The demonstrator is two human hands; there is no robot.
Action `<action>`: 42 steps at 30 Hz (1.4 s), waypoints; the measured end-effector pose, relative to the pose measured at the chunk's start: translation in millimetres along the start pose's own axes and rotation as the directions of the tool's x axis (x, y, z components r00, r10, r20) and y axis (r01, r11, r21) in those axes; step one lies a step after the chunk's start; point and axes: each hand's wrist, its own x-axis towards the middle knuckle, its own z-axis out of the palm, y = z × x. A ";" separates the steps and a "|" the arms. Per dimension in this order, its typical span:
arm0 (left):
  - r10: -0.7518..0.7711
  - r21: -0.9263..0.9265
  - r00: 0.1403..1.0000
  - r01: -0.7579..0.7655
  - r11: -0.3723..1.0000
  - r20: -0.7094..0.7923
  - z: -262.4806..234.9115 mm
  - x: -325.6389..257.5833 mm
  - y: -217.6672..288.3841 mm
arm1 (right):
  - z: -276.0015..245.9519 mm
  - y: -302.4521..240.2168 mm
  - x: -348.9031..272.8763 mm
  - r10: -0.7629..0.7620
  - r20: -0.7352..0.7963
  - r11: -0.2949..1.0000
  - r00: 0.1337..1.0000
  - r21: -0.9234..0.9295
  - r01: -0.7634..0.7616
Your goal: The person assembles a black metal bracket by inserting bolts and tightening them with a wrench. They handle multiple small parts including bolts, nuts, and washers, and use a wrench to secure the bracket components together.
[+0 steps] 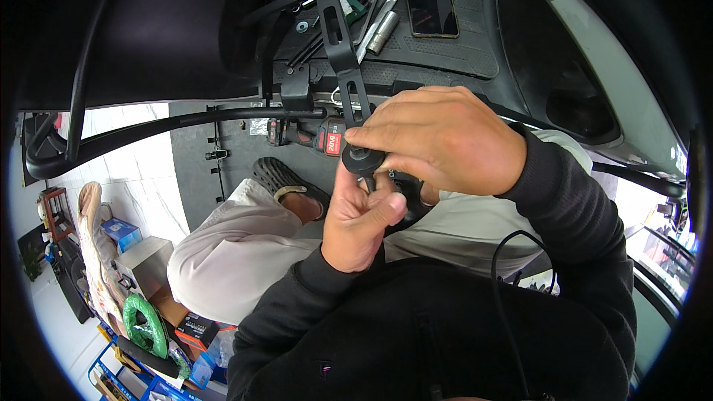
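A black slotted metal bracket (338,37) reaches down from a curved black bar toward me. At its near end sits a black round rubber-like disc (362,161) with a dark bolt (370,183) sticking out below. My left hand (362,219) is closed around the bolt from underneath, thumb and fingers close to its lower end. From the right, my right hand (453,137) comes over the bracket's end. Its fingers close on the bracket just above the disc, and the thumb lies by the disc's side. The fingertips of my right hand are partly hidden.
On the dark ribbed floorboard lie a phone (433,1), a metal socket (383,33), wrenches and a small washer (301,27). A cordless power tool (330,136) lies on the ground below. Black tubing (186,116) runs at left; boxes and a green coil (145,327) stand lower left.
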 end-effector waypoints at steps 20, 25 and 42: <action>0.021 -0.234 0.999 -0.012 0.972 0.034 -4.1 4.0 1.4 | 0.5 -0.8 1.3 -0.004 -0.008 1.000 1.000 0.015 0.004; 0.035 0.110 0.997 -0.028 0.994 -0.067 3.5 -2.2 -3.3 | -0.1 -1.0 1.1 -0.005 -0.004 1.000 1.000 0.012 0.005; -0.029 -0.195 0.998 0.038 0.980 0.050 -7.2 1.5 -0.8 | 2.7 -1.6 0.5 0.008 0.018 1.000 1.000 0.014 -0.008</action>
